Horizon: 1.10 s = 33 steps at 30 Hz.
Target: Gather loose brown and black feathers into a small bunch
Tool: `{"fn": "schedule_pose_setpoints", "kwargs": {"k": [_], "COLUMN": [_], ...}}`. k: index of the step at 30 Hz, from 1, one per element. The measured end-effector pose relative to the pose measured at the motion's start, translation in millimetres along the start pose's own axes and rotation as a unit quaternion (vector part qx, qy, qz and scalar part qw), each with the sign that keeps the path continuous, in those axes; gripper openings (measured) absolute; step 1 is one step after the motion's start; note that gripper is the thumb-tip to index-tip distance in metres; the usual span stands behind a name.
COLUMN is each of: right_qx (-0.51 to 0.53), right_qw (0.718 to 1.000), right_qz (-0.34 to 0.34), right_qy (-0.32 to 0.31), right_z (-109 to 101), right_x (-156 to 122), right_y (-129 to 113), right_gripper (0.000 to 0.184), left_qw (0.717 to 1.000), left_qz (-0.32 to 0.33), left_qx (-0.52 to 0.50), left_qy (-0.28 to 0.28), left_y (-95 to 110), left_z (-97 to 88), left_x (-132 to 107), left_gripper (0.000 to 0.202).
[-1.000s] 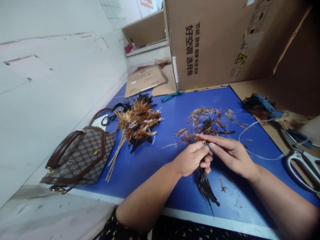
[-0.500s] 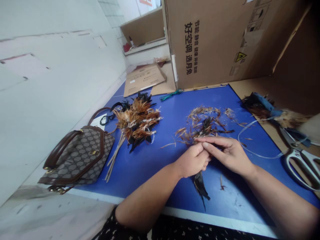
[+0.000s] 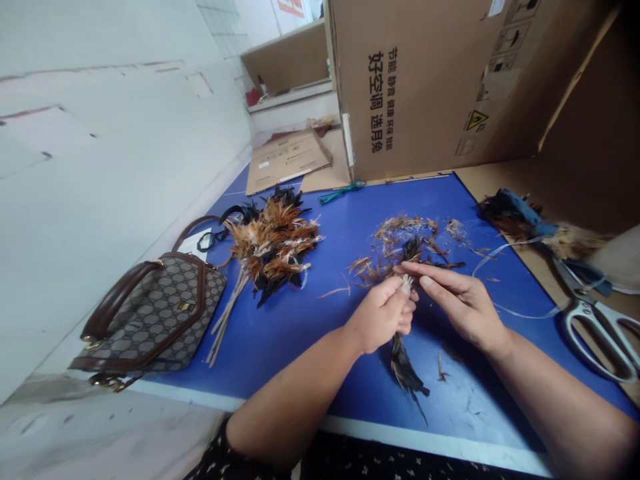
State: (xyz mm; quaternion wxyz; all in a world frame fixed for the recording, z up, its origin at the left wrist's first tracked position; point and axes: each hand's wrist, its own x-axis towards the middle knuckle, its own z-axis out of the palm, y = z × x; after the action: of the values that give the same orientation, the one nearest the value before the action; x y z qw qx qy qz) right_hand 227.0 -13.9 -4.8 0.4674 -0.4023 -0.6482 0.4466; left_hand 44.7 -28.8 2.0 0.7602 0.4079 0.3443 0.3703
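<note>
Head view shows a small bundle of dark feathers point(image 3: 406, 363) gripped in the closed left hand point(image 3: 381, 319), tips hanging over the blue tabletop point(image 3: 310, 327). Right hand point(image 3: 457, 303), fingers extended, touches the bundle's pale quill ends, just before a loose pile of brown feathers point(image 3: 405, 250).

The large cardboard box point(image 3: 440, 80) standing behind the tabletop is showing black Chinese print running sideways down its face: 好空调 in big characters, with smaller lines beside them reading 节能 静音 健康 环保 and 选月兔. Further right on the same face a yellow triangular warning sign is showing, along with handling pictograms too small to read.
</note>
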Motion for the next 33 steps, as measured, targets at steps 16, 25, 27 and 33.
{"fn": "schedule_pose_setpoints", "kwargs": {"k": [16,25,27,33], "right_qx": [-0.056,-0.095,-0.101,-0.153], "right_qw": [0.998,0.994,0.994,0.983], "right_qz": [-0.014,-0.047,-0.044,-0.103], "right_qy": [-0.006,0.024,0.015,-0.004], "right_z": [-4,1,5,-2], "right_x": [5,4,3,8], "right_y": [-4,-8,-7,-9], "right_gripper": [0.039,0.035,0.036,0.046], "left_qw": [0.999,0.999,0.999,0.999], "left_qz": [0.036,0.042,0.041,0.023], "left_qx": [0.001,-0.022,-0.022,-0.022], "left_qy": [0.009,0.016,0.014,0.016], "left_y": [-1,-3,-1,4], "left_z": [-11.0,-12.1,-11.0,-10.9], "left_x": [3,6,6,3], "left_gripper": [0.046,0.04,0.041,0.037]}}
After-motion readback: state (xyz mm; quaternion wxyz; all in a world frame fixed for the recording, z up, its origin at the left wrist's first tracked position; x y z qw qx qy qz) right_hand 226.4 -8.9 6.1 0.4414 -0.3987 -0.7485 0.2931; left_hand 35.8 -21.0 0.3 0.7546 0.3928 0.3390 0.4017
